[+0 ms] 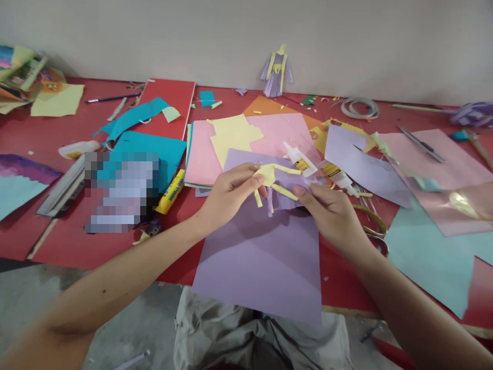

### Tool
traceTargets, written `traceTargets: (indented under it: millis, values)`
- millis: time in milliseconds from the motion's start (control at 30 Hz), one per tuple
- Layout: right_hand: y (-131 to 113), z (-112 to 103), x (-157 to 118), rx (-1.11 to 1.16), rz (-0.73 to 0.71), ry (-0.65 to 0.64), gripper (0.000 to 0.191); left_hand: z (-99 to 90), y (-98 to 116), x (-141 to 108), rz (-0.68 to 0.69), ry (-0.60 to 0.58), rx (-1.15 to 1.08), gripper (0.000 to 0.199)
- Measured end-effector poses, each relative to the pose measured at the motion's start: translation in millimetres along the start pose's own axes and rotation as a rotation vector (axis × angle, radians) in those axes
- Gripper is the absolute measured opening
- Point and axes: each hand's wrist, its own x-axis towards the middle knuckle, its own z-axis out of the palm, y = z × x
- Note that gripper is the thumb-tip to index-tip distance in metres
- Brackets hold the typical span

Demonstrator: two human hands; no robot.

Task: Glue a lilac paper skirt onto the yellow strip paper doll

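Observation:
A small paper figure (288, 186), purple with yellow strips, is held between both hands above a purple sheet (262, 257). My left hand (234, 192) pinches its yellow end, thumb on top. At its purple side, near the ends of the yellow strips, my right hand (331, 205) has thumb and fingers closed on it. Just beyond the figure lies a white glue bottle (299, 159) with a yellow label, and a second glue bottle (339, 176) is beside my right hand.
Scissors (372, 221) lie right of my right hand. Pink sheets (200, 154) and a yellow glue stick (170, 191) are to the left. A finished-looking paper figure (275, 72) leans on the wall. At far right, part of another person's hand (468, 204) shows.

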Motion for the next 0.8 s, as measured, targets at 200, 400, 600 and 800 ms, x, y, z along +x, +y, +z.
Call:
traceTargets:
  millis: [200,400,600,800]
  values:
    - [0.8,0.6,-1.9,-0.071,-0.027,-0.079,0.055,1.4,-3.4,0.2,-0.031,-0.182,0.049,0.035]
    - [2.5,4.6,-3.5,-0.158,-0.139,0.019,0.046,1.1,-3.1,0.0,-0.009,-0.139,0.075,0.034]
    - [3.5,7.2,-8.3,-0.227,-0.231,0.265,0.019,0.2,-3.8,1.3,-0.105,-0.038,0.066,0.036]
    - [2.8,8.8,-10.7,-0.279,-0.38,0.269,0.025,3.7,-3.3,-1.3,-0.102,-0.016,-0.005,0.037]
